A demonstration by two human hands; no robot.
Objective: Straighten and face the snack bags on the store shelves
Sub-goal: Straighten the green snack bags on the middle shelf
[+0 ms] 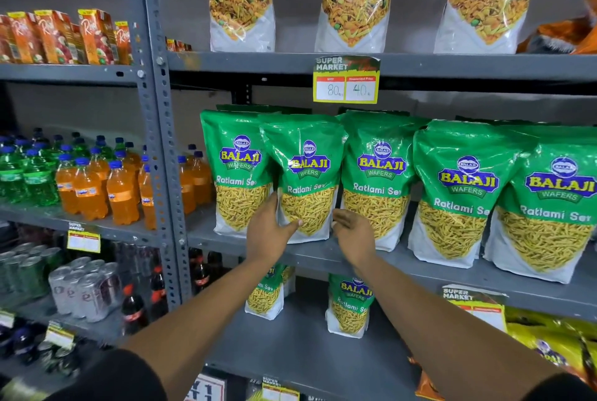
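Observation:
Several green Ratlami Sev bags stand in a row on the middle grey shelf (323, 255). The second bag from the left (305, 174) stands forward of its neighbours and overlaps the leftmost bag (235, 171). My left hand (269, 229) grips this second bag at its lower left, thumb across the front. My right hand (353, 232) is at the bag's lower right edge, fingers spread, between it and the third bag (378, 181); whether it touches is unclear. Two more green bags (458, 194) stand further right.
Orange Tikha Mitha Mix bags (353, 0) fill the shelf above, with a yellow price tag (345, 81) on its edge. Two small Ratlami Sev bags (350, 303) stand on the lower shelf. Left rack beyond the grey upright (158, 142) holds soda bottles (90, 184), juice cartons and cans.

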